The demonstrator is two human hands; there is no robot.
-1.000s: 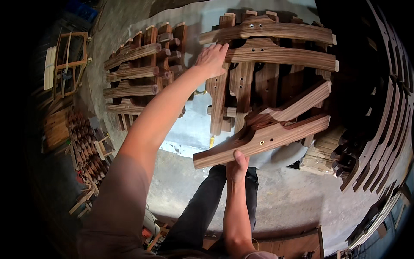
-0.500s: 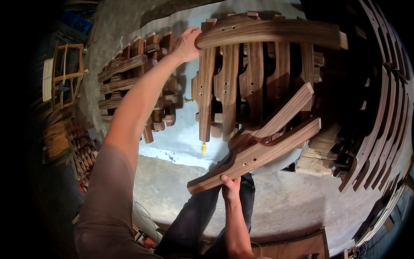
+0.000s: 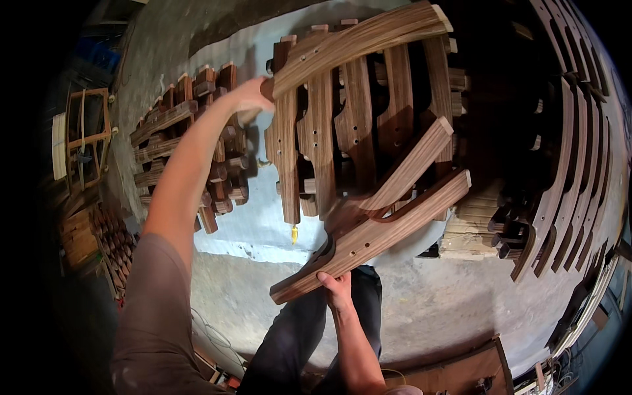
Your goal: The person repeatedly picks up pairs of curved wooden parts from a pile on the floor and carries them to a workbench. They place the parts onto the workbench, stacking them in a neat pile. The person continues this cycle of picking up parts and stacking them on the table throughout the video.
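Note:
My left hand [image 3: 253, 95] is closed round the left end of a long curved wooden chair leg [image 3: 362, 43], pale-tipped at its far right end and drilled with two holes. That piece slants up to the right across a stack of similar dark-brown legs [image 3: 319, 131] laid side by side. Lower down, my right hand [image 3: 337, 289], thumb on top, grips a drilled wooden leg [image 3: 368, 240] near its lower left end. A second leg [image 3: 415, 161] lies just behind it, fanned out at the upper end; my fingers underneath are hidden.
A smaller crisscross pile of wooden pieces [image 3: 168, 125] stands left of the stack on a pale sheet [image 3: 230, 234]. A yellow tag [image 3: 294, 235] hangs below the stack. More curved legs [image 3: 559, 184] line the right side. A wooden frame [image 3: 85, 135] stands far left.
The upper leg has tilted, its right end rising and its left end dropping with my left hand. My right hand still grips its leg. The whole view has shifted slightly.

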